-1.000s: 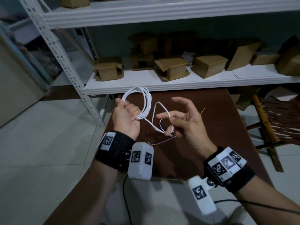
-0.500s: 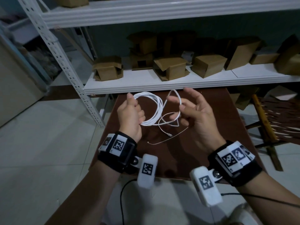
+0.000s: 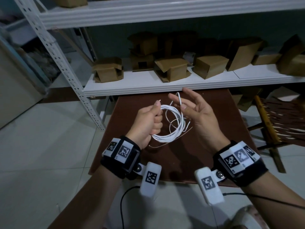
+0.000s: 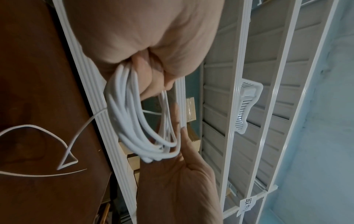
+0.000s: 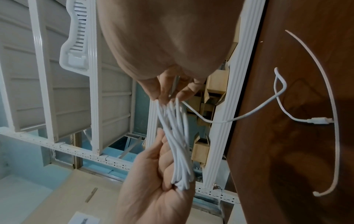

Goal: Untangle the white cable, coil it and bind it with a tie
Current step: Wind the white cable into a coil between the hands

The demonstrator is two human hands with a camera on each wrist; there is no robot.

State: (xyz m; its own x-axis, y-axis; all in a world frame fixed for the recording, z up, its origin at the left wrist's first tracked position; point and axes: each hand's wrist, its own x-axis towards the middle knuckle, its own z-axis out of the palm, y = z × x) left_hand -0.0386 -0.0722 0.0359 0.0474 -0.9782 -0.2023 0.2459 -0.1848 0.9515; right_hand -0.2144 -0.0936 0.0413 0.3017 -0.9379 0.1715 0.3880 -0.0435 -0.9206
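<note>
The thin white round-sheathed cable [image 3: 171, 124] hangs as a bundle of several loops between the two hands, above the dark reddish-brown wooden table [image 3: 206, 162]. A second ago one wide slack loop was still strung out toward the right hand and the bundle in the left fist was smaller; now that loop has been laid onto the rest, and only a short tail with the plug [image 5: 319, 121] dangles loose off the right-hand side of the bundle. I take this to mean the untangling is done and the coiling is nearly finished, with one or two turns left.

The left hand [image 3: 146, 123] is curled in a fist round the near side of the coil, thumb on top. The right hand [image 3: 196, 111] has its palm turned up and fingers mostly spread in the head view, while its wrist view shows the fingertips [image 5: 162, 91] pinching the strands at the coil's far side.

A thin pale wire-like tie [image 3: 165, 144] lies on the table just below the left hand, not yet picked up, so binding is still to come. Beyond both hands stands a white metal shelf [image 3: 181, 85] carrying brown cardboard boxes [image 3: 171, 68].
</note>
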